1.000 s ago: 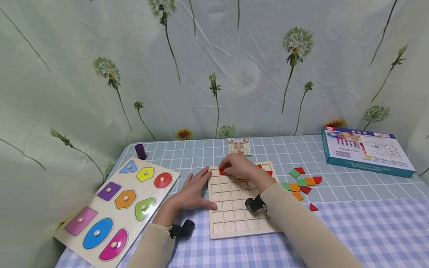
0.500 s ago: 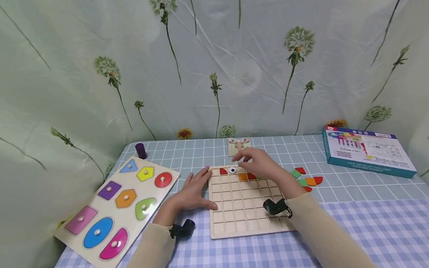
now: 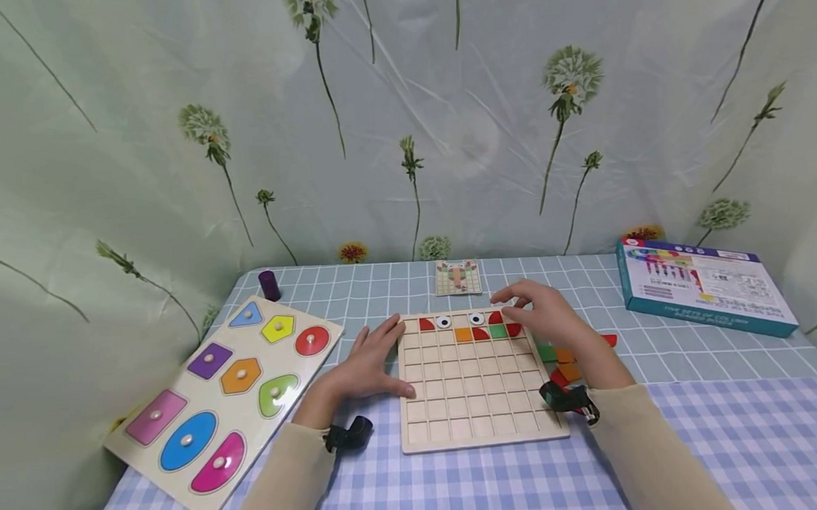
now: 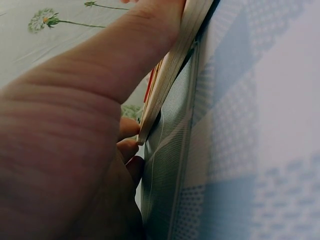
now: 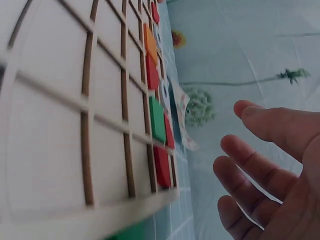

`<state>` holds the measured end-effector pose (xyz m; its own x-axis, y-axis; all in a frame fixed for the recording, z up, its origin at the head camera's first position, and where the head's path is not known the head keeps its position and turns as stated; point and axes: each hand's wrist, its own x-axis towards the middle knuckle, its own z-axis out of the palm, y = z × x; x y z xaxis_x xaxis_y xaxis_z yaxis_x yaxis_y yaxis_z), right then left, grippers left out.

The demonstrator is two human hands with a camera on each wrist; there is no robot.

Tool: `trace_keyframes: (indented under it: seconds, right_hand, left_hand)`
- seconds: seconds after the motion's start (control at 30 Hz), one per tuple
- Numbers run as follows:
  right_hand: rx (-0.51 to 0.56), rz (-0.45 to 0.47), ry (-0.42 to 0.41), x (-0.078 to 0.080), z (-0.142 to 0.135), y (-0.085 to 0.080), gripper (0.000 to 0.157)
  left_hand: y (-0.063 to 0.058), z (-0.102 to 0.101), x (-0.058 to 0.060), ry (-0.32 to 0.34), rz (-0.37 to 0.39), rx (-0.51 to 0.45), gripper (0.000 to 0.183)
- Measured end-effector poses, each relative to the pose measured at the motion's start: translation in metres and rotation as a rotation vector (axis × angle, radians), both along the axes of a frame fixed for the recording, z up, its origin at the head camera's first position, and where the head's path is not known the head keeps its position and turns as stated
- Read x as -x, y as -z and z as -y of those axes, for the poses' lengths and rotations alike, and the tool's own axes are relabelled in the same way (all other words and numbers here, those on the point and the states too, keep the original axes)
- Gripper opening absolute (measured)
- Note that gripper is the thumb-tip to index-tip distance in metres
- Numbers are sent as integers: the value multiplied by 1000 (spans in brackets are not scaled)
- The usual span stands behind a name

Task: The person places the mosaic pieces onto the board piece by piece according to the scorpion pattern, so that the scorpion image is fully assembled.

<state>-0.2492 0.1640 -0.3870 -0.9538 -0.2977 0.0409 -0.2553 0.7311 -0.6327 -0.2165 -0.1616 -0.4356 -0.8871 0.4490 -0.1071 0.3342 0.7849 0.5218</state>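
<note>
A wooden grid board [image 3: 484, 406] lies in front of me in the head view. Its top row carries red quarter-round tiles [image 3: 426, 325] and two eye tiles [image 3: 444, 323]; an orange square tile [image 3: 462, 334], a green square tile [image 3: 498, 331] and red tiles sit in the row below. My left hand [image 3: 359, 371] rests along the board's left edge, fingers extended and thumb at the rim. Over the upper right corner hovers my right hand [image 3: 546, 321], its fingers loosely bent. In the right wrist view, those fingers [image 5: 245, 170] hold nothing and are apart from the tiles.
Loose green, orange and red tiles [image 3: 568, 358] lie right of the board, partly hidden by my right arm. A pattern card [image 3: 457, 278] is behind it. A knobbed shape puzzle [image 3: 249, 409] and purple cylinder [image 3: 268, 285] stand left; a flat box [image 3: 705, 284] lies back right.
My right hand has moved right, from the board's top left to its upper right corner, uncovering the eye tiles and the tiles around them. The left hand has stayed at the left edge.
</note>
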Motion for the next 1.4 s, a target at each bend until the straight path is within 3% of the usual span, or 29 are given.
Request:
trace_keyframes:
  seconds: [0.27, 0.4, 0.6, 0.93, 1.2, 1.4]
  right_hand:
    - [57, 96, 53, 2, -24, 0, 31]
    - [63, 96, 72, 1, -40, -2, 32]
    - [21, 95, 100, 0, -59, -2, 35]
    - [-69, 145, 118, 4, -91, 17, 38]
    - [-70, 195, 118, 2, -100, 20, 37]
    - [-76, 196, 135, 2, -103, 22, 27]
  left_hand:
    - [1, 1, -2, 10, 8, -8, 115]
    - [1, 1, -1, 9, 11, -11, 115]
    - [0, -1, -1, 10, 12, -13, 115]
    - [-1, -1, -1, 8, 12, -14, 113]
    - [-2, -1, -2, 15, 5, -22, 112]
    - [-1, -1, -1, 14, 4, -29, 112]
